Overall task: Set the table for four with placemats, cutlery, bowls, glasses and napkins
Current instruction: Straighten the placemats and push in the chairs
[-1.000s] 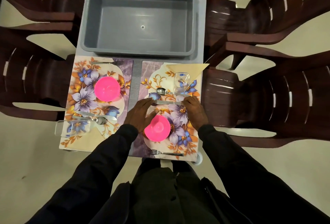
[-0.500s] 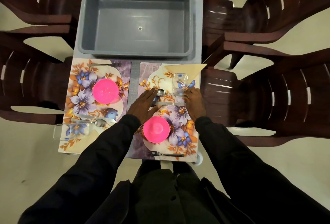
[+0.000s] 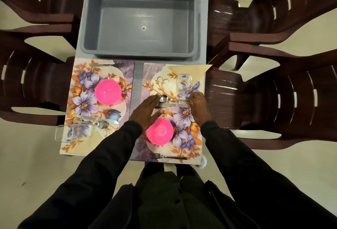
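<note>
On the near right placemat (image 3: 193, 137), my left hand (image 3: 145, 112) lies flat and open against the knife (image 3: 173, 105) and spoon (image 3: 164, 98) tips; my right hand (image 3: 199, 106) curls over their handles, grip unclear. Stiff, light, slippery steel: best pinched mid-handle, I judge.

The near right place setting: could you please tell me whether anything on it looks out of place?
Only one thing: the folded beige napkin juts its tip past the right edge of the floral placemat at the far corner. The metal spoon and knife lie neatly parallel.
</note>
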